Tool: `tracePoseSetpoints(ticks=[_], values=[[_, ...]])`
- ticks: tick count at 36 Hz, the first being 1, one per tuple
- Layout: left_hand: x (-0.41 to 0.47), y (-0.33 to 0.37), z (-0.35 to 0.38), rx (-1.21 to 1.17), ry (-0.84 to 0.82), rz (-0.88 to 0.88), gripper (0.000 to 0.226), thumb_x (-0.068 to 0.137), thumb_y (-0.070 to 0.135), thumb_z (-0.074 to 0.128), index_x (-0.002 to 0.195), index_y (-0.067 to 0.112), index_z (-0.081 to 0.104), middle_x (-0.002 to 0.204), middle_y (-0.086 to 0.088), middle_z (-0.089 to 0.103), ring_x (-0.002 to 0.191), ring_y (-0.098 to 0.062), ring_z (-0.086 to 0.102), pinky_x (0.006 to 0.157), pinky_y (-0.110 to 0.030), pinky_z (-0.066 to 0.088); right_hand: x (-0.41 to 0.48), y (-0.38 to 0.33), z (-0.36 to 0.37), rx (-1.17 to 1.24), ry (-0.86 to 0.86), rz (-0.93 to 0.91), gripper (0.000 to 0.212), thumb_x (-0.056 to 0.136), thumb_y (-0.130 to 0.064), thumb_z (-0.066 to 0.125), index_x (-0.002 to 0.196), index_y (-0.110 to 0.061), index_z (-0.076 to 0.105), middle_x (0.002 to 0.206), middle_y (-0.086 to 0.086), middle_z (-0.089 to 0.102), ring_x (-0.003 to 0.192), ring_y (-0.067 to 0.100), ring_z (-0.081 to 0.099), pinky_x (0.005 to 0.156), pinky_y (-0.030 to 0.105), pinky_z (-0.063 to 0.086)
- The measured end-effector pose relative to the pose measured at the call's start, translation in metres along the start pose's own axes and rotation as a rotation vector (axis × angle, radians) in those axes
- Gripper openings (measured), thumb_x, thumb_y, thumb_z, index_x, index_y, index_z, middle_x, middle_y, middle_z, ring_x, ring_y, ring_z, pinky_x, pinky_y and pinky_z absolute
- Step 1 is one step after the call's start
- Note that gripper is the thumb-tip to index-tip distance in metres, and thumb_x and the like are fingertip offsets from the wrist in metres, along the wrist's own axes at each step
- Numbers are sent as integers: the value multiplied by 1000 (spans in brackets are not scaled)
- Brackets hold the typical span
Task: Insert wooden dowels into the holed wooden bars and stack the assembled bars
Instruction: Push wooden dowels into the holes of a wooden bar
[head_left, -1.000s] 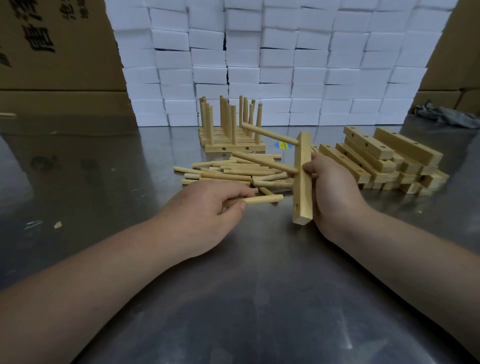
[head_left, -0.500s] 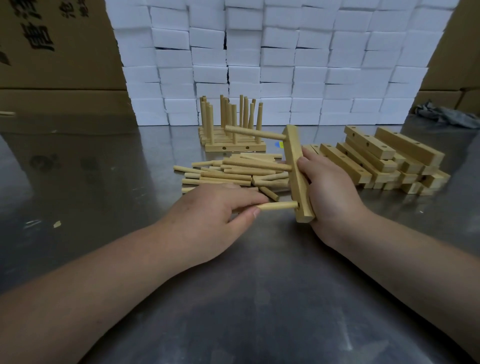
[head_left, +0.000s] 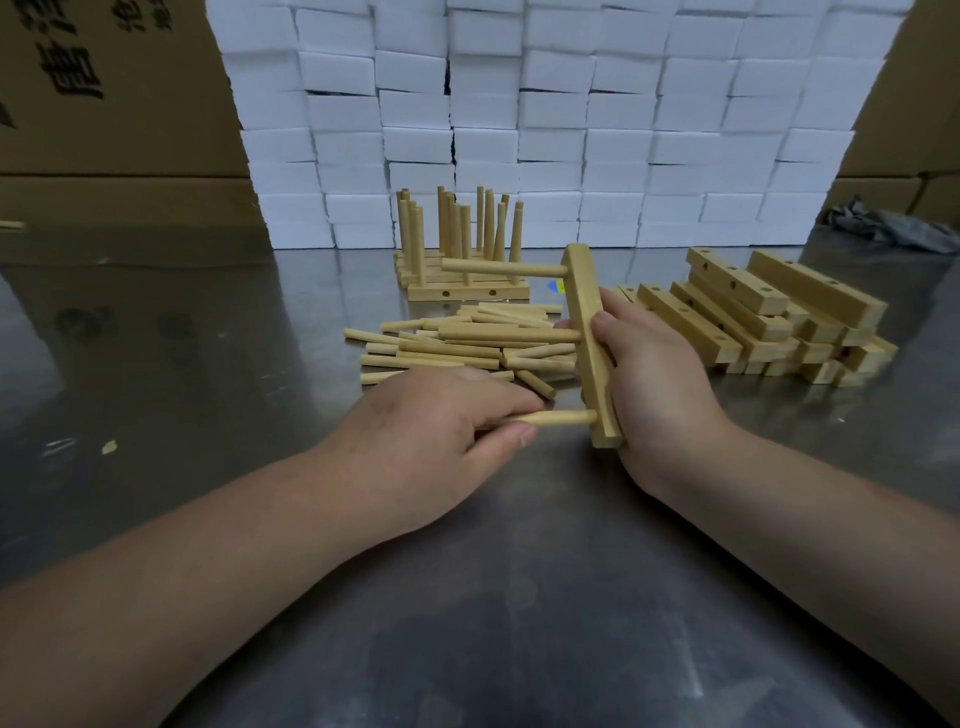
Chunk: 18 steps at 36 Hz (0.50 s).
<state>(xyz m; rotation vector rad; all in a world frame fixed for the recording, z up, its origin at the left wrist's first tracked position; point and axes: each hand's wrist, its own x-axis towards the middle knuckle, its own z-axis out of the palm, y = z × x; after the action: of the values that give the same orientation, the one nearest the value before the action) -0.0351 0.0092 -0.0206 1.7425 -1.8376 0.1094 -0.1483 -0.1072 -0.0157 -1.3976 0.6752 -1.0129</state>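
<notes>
On the scuffed steel table (head_left: 156, 389), plain holed bars (head_left: 753, 306) lay heaped far right. Our right hand (head_left: 660, 405) clasped a pale square-edged wooden bar (head_left: 583, 301) on end at centre; our left hand (head_left: 431, 441) pinched a smooth round dowel (head_left: 558, 418), its tip at the bar's nearest hole.

A single wide-angle view, worn on the person's head, looks forward and down across a steel table (head_left: 519, 613). It sits close above the forearms, which enter from the two lower corners. The left hand (head_left: 431, 441), pinching a dowel (head_left: 558, 418), and the right hand (head_left: 660, 395), gripping a holed bar (head_left: 584, 312), meet near mid-frame. Beyond the hands the view reaches a wall of white blocks (head_left: 571, 130); far left of the left hand stand cardboard boxes (head_left: 104, 104).
</notes>
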Motion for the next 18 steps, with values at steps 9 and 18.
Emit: tracePoseSetpoints(ticks=[9, 18], values=[[-1, 4, 3, 41, 47, 5, 29, 78, 38, 50, 101, 32, 66, 90, 15, 66, 89, -1, 49, 66, -25, 45, -5, -2, 3, 66, 4, 16, 33, 96, -10, 38, 118, -15, 63, 86, -4, 67, 52, -5, 53, 59, 16, 41], [-1, 10, -1, 241, -84, 35, 33, 95, 39, 30, 112, 33, 57, 81, 15, 49, 78, -6, 44, 61, -27, 36, -9, -6, 3, 155, -12, 9, 33, 96, -9, 38, 117, -16, 62, 88, 4, 64, 46, 2, 49, 44, 17, 40]])
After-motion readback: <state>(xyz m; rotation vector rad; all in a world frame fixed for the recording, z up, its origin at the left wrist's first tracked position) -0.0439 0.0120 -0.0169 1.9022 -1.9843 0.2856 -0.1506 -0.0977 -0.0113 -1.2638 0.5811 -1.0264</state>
